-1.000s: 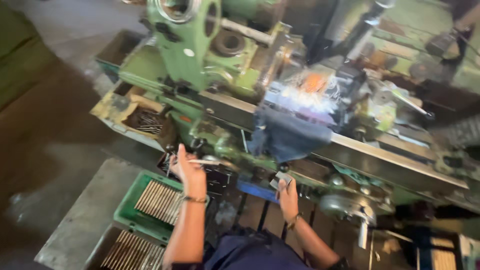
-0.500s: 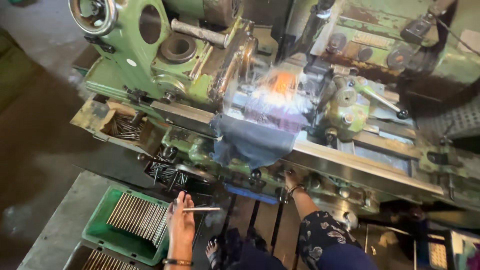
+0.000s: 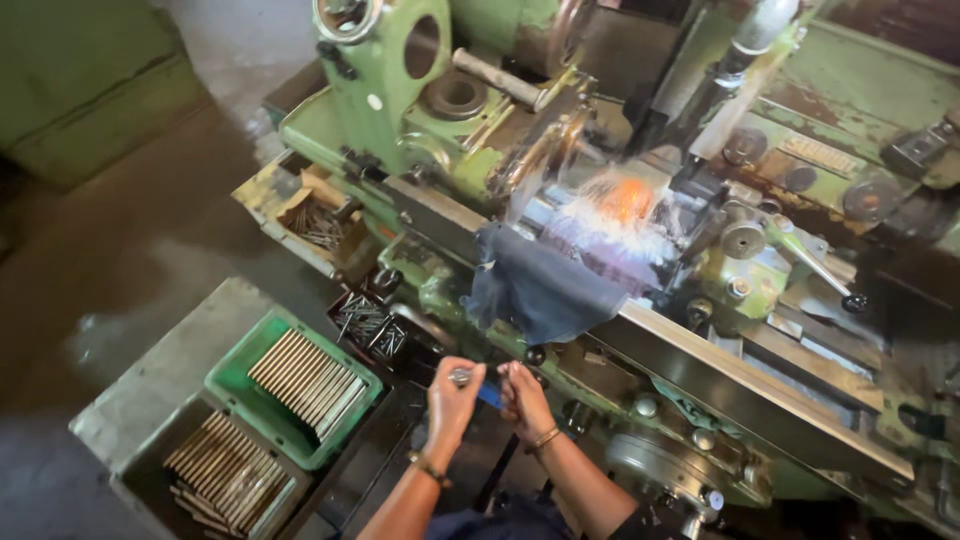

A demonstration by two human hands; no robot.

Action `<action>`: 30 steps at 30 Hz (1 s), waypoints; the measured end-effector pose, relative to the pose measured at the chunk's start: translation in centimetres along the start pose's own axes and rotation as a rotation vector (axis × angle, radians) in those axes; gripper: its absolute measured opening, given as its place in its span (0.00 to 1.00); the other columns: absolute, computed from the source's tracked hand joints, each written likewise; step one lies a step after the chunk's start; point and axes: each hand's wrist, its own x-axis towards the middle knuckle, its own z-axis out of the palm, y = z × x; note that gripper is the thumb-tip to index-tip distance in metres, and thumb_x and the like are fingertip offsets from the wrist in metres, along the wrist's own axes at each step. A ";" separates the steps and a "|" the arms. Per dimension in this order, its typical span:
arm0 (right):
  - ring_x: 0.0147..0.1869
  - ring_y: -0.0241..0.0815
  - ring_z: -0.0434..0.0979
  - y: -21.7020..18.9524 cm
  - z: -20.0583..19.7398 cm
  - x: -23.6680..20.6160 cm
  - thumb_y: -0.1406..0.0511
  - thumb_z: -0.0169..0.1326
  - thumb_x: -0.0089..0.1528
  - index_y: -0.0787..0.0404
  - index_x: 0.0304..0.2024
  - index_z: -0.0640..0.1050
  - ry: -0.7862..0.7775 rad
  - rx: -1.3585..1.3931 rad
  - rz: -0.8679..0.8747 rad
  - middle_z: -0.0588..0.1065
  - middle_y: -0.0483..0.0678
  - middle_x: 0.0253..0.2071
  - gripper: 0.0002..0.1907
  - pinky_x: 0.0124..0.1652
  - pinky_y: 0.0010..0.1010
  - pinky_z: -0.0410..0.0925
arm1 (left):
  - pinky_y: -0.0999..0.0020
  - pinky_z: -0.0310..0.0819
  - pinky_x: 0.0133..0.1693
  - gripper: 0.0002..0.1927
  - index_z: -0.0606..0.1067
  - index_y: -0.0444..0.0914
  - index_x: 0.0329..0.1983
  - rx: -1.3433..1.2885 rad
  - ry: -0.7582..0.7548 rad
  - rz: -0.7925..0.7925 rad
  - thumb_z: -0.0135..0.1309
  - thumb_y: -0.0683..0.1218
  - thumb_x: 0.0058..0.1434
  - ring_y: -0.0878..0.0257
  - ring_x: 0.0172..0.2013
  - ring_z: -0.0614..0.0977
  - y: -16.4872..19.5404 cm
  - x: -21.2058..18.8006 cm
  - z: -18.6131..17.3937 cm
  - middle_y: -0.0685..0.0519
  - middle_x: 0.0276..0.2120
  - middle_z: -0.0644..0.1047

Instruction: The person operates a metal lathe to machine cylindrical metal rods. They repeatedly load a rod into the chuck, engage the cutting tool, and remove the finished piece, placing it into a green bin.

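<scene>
Low grey concrete counter (image 3: 150, 385) beside the lathe carries a green plastic tray (image 3: 225, 385) of metal rods, grey tray (image 3: 140, 480) at its near corner.

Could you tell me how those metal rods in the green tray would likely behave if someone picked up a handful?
The metal rods look thin, straight and stiff, so they probably won't bend. Being round, they would likely roll if set loose on a flat surface. Packed side by side in the green tray, a handful is probably heavy for its size.
</scene>
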 end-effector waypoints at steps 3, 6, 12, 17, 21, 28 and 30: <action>0.17 0.31 0.56 -0.4 1.1 -1.5 0.49 0.41 0.72 0.54 0.29 0.69 -0.077 0.025 -0.013 0.61 0.38 0.17 0.23 0.17 0.23 0.52 | 0.65 0.76 0.28 0.13 0.75 0.42 0.35 0.255 -0.049 0.011 0.63 0.54 0.60 0.63 0.25 0.84 2.6 -1.1 1.3 0.52 0.23 0.82; 0.15 0.31 0.56 -0.6 0.0 -1.9 0.50 0.40 0.72 0.54 0.29 0.69 -0.049 0.016 0.009 0.62 0.39 0.16 0.23 0.17 0.24 0.52 | 0.61 0.74 0.24 0.15 0.75 0.43 0.32 0.405 -0.082 0.179 0.62 0.57 0.60 0.55 0.23 0.84 5.2 -1.0 1.1 0.52 0.20 0.80; 0.10 0.30 0.51 -2.3 -3.9 -2.2 0.53 0.39 0.72 0.55 0.33 0.71 -0.405 -0.066 0.303 0.59 0.40 0.12 0.19 0.12 0.22 0.48 | 0.57 0.72 0.23 0.20 0.72 0.42 0.25 0.637 -0.227 0.563 0.64 0.59 0.58 0.50 0.21 0.81 7.6 0.4 -1.5 0.52 0.16 0.77; 0.10 0.31 0.54 -1.4 -2.9 -3.0 0.56 0.39 0.73 0.57 0.32 0.69 -0.203 -0.308 0.093 0.60 0.41 0.12 0.19 0.12 0.24 0.49 | 0.59 0.71 0.22 0.21 0.71 0.41 0.23 0.513 -0.252 0.470 0.66 0.57 0.57 0.52 0.19 0.80 7.5 -0.1 -2.4 0.52 0.15 0.76; 0.11 0.29 0.53 0.4 0.6 -2.8 0.56 0.40 0.72 0.58 0.36 0.75 -0.152 -0.289 -0.086 0.61 0.38 0.12 0.18 0.13 0.23 0.49 | 0.61 0.71 0.23 0.20 0.71 0.41 0.24 0.388 -0.167 0.314 0.67 0.55 0.56 0.52 0.19 0.80 7.2 0.1 -3.3 0.51 0.17 0.77; 0.15 0.26 0.55 3.8 6.2 -0.7 0.53 0.46 0.72 0.59 0.34 0.74 0.120 -0.355 -0.272 0.61 0.35 0.16 0.19 0.16 0.23 0.49 | 0.59 0.72 0.25 0.15 0.74 0.43 0.23 0.359 0.035 0.243 0.66 0.53 0.55 0.51 0.22 0.81 5.3 3.6 -6.4 0.51 0.18 0.77; 0.15 0.26 0.55 4.9 7.3 0.3 0.53 0.46 0.71 0.58 0.34 0.74 0.156 -0.362 -0.312 0.61 0.36 0.16 0.19 0.16 0.23 0.49 | 0.58 0.72 0.26 0.14 0.74 0.43 0.24 0.380 0.001 0.183 0.65 0.53 0.55 0.51 0.23 0.81 4.1 4.7 -7.5 0.51 0.19 0.77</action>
